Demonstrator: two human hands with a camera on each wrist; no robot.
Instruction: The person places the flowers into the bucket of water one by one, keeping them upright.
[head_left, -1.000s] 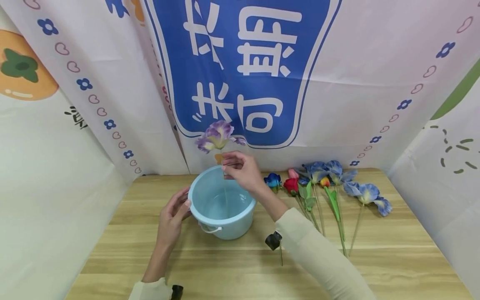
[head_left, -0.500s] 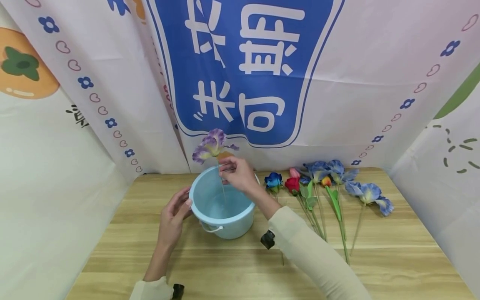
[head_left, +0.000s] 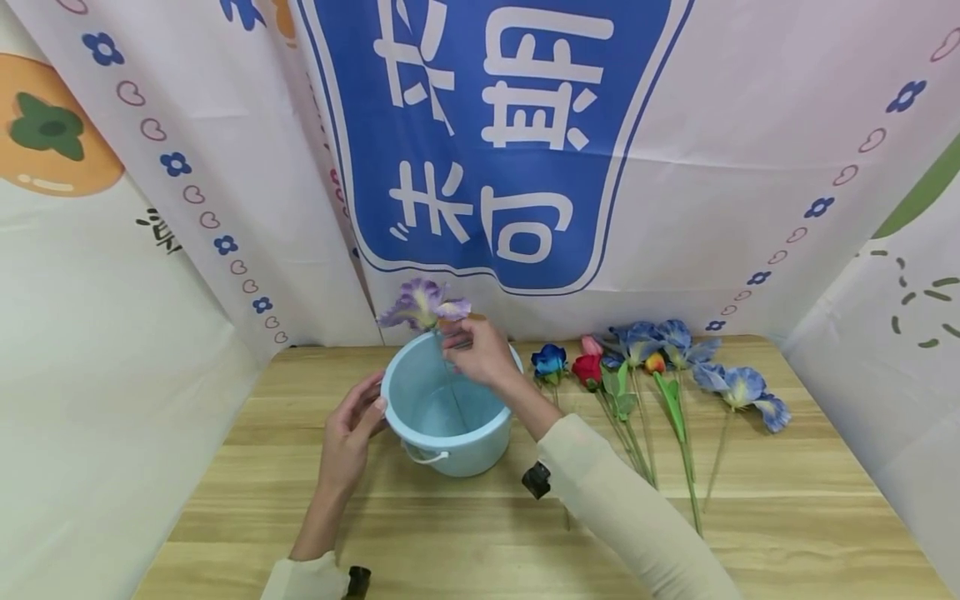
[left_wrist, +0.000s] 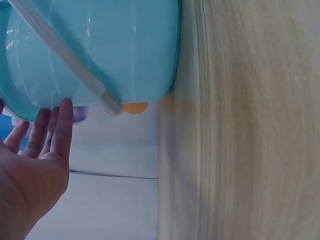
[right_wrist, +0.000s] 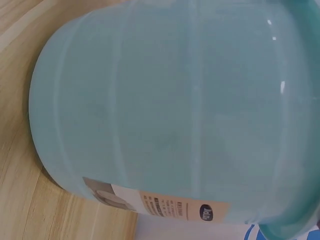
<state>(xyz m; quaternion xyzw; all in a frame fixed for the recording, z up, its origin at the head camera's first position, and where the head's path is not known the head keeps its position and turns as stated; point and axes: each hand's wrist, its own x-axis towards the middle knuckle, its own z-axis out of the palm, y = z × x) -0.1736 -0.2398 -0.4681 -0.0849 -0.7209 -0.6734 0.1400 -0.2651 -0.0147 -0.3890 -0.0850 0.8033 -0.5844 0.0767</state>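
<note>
A light-blue plastic bucket (head_left: 465, 454) with a white handle (head_left: 426, 457) stands upright on the wooden table. My left hand (head_left: 348, 442) rests at its left side, thumb by the rim; the left wrist view shows the fingers (left_wrist: 62, 130) fairly straight, tips on the outer wall. Above the bucket's mouth, my right hand (head_left: 480, 354) pinches the thin stem of a purple iris (head_left: 422, 306) just below its bloom. The stem hangs down inside the bucket. Only the bucket's outer wall (right_wrist: 160, 100) and a paper label (right_wrist: 160, 205) fill the right wrist view; that hand is out of frame there.
Right of the bucket lie a blue rose (head_left: 550, 361), a red rose (head_left: 588, 371), a pink bud (head_left: 591, 345), a yellow-orange tulip (head_left: 655, 362) and several blue irises (head_left: 742, 387). A printed cloth (head_left: 697, 225) hangs behind the wooden table (head_left: 465, 542).
The purple iris has come lower, its bloom sinking toward the bucket's rim and tilting. My right hand has moved slightly down with it. The left hand stays at the bucket's side.
</note>
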